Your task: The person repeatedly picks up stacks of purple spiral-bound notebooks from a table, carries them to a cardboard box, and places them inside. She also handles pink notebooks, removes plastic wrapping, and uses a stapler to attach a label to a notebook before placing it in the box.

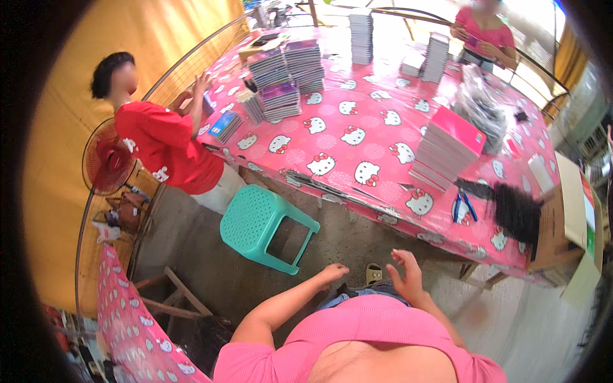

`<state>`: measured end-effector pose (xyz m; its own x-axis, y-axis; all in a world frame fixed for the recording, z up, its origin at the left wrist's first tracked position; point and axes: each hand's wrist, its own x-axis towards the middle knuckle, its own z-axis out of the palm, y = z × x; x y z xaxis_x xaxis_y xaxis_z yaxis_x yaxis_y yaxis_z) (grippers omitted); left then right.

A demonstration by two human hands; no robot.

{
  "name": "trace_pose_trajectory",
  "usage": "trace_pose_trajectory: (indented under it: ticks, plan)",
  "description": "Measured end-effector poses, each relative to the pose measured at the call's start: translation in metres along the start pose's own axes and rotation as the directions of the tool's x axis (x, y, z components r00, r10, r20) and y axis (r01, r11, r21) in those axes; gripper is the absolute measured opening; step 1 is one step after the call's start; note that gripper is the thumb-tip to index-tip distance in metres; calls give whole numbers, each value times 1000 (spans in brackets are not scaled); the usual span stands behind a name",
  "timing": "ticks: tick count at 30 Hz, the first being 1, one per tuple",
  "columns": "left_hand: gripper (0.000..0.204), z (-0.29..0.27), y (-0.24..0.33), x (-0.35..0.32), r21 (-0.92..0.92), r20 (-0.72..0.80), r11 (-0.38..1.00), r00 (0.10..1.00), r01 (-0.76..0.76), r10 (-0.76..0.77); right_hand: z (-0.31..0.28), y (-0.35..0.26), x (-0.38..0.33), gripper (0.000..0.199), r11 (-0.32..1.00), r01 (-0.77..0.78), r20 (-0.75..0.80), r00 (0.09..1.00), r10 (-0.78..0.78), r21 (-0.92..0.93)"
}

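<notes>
In front of your waist, your right hand [407, 276] is open, fingers apart, while your left hand [333, 273] is loosely curled; I cannot tell whether it closes on anything. Just beyond the left one stands the green stool [251, 220]. Past it, on the pink table [383, 153], blue-handled pliers [471, 207] lie near a stack of pink-covered books [448, 150]; farther off are purple-covered books [282, 102].
</notes>
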<state>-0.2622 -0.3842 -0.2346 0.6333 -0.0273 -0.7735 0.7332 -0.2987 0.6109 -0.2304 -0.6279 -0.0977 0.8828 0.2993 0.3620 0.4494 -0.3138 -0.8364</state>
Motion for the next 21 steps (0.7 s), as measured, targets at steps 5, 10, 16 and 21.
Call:
trace_pose_trajectory:
  ticks: [5, 10, 16, 21]
  plan:
    - [40, -31, 31, 5, -165, -102, 984, 994, -62, 45, -3, 25, 118, 36, 992, 119, 156, 980, -122, 27]
    - [41, -100, 81, -12, -464, -318, 841, 938, -280, 137, 16, 36, 203, 42, 979, 188, 177, 964, -200, 85]
    - [91, -241, 154, 9, -321, -796, 606, 554, -728, 243, 81, 71, 247, 55, 971, -100, 157, 985, 66, 217]
    - [102, -391, 228, 52, 413, -817, 629, 37, -659, 575, 134, 74, 305, 55, 983, -92, 144, 987, 70, 158]
